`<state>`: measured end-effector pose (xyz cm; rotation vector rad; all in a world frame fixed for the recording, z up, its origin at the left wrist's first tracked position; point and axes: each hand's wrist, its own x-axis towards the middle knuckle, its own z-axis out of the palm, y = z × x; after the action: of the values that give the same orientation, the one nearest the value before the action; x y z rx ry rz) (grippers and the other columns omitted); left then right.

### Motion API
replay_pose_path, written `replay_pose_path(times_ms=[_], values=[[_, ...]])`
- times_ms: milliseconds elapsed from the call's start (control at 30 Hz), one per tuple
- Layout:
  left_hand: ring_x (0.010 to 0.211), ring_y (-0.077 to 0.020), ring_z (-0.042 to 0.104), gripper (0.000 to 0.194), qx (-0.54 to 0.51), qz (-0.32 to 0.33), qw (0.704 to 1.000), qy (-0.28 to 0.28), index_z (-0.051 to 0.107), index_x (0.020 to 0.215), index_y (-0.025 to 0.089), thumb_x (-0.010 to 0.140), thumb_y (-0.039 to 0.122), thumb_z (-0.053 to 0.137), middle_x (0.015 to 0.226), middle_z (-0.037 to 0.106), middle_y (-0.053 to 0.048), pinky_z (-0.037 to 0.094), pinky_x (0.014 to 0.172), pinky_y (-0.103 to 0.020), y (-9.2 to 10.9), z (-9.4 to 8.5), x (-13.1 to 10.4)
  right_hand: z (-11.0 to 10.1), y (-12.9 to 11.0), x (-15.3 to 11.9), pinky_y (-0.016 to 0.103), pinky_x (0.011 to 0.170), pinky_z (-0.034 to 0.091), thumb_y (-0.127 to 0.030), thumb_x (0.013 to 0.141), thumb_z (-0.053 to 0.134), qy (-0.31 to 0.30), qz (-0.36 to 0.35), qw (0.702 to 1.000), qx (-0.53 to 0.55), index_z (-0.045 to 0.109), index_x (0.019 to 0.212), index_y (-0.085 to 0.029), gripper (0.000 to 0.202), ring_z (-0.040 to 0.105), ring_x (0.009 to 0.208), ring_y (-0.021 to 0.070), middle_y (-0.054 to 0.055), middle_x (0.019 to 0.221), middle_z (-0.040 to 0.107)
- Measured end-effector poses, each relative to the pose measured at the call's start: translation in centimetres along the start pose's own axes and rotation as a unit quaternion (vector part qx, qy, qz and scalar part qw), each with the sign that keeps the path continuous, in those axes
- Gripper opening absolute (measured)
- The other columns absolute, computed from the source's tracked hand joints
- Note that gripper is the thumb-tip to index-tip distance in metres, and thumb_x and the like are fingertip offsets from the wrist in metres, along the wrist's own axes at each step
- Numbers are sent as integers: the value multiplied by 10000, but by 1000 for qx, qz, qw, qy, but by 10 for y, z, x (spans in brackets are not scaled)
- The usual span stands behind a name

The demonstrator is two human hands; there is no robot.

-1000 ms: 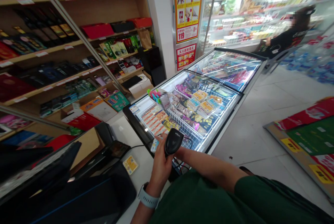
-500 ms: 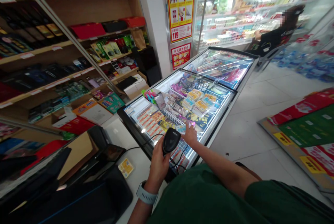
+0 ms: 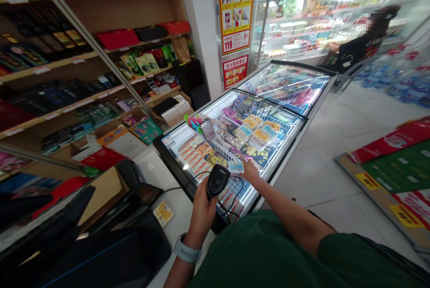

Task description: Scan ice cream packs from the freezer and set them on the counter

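Observation:
My left hand (image 3: 202, 207) is wrapped round a black handheld scanner (image 3: 218, 180), raised over the near end of the glass-topped freezer; its cable trails behind it. Just to the right, my right hand (image 3: 250, 171) grips a small blue-and-white pack (image 3: 236, 166) by its right side. Beyond the hands, several yellow and blue packs (image 3: 260, 136) lie together on the freezer. A similar yellow pack (image 3: 163, 214) rests on the white counter (image 3: 181, 209) at the left.
The freezer (image 3: 292, 138) stretches away ahead. A dark monitor (image 3: 50, 216) fills the lower left, below shelves of goods (image 3: 43, 70). A seated person (image 3: 359, 46) is at the back right, near water bottles (image 3: 403, 77). Stacked cartons (image 3: 399, 158) stand on the right.
The blue-and-white pack now shows in my right hand, its face visible beside the scanner. My left hand and the scanner have shifted slightly left. The view has turned a little.

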<state>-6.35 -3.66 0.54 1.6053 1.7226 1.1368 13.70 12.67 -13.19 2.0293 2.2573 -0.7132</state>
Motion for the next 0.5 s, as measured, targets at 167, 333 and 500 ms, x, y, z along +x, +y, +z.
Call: replay_pose_path(times_ms=[167, 333, 500], values=[[1306, -250, 423, 539, -8, 1, 1000, 1, 399, 1349, 174, 822, 164, 512, 1371, 478, -136, 292, 1120, -475, -1, 1, 0, -2, 6, -7, 346, 875, 429, -301, 713, 720, 9, -20, 1000, 23, 410, 1288, -146, 672, 525, 1121, 290, 180, 1301, 444], [1309, -255, 422, 531, -11, 7, 1000, 0, 406, 1345, 175, 826, 178, 517, 1372, 480, -137, 301, 1116, -476, 2, 1, 1, -6, 9, -12, 322, 876, 433, -264, 736, 693, 16, -38, 997, 68, 354, 1327, -139, 693, 555, 1099, 257, 163, 1257, 522], [1314, -263, 416, 541, -8, 6, 1000, -4, 403, 1347, 171, 819, 166, 518, 1372, 478, -143, 296, 1116, -492, 2, 2, 2, -8, 12, -13, 305, 820, 450, -198, 771, 644, 23, -33, 993, 110, 332, 1345, -122, 658, 620, 986, 225, 120, 1078, 636]])
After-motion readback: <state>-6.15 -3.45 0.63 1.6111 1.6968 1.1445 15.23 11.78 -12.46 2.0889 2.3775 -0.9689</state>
